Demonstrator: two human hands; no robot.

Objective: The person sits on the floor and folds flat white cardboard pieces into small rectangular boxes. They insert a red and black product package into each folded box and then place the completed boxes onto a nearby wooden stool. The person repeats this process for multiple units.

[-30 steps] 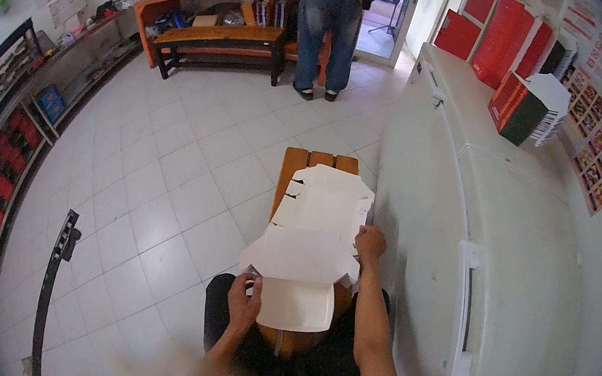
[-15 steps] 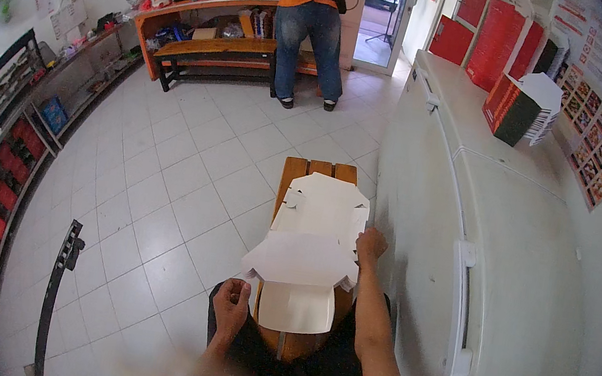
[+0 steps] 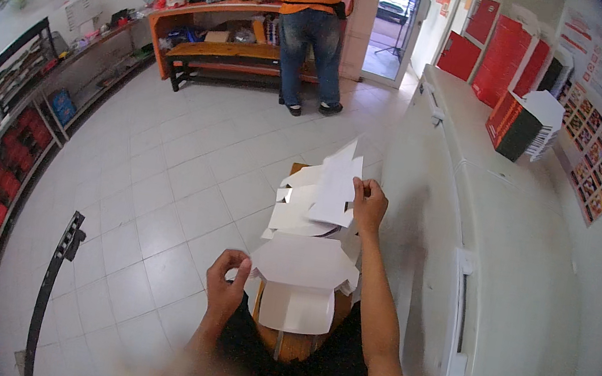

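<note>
My right hand [image 3: 370, 206] pinches the right edge of a flat white cardboard box blank [image 3: 337, 189], raised and tilted above other white box blanks [image 3: 297, 201] on a wooden bench. Close to me on the same bench stands a partly folded white cardboard box [image 3: 297, 310], its wide flap [image 3: 306, 259] spread out on the far side. Just left of that flap is my left hand [image 3: 227, 278], fingers loosely curled and thumb apart, with nothing visible in it.
The slatted wooden bench [image 3: 279, 347] runs between my legs. A long white chest freezer [image 3: 503, 296] stands close on my right, with folded red and black boxes [image 3: 514, 125] on top. Ahead, a person [image 3: 305, 33] in orange stands at an orange counter. A black stand [image 3: 54, 276] rises at left.
My right hand has taken hold of a blank from the stack and lifted its right side, tilting it. My left hand has shifted slightly up and left; its fingers are looser.
</note>
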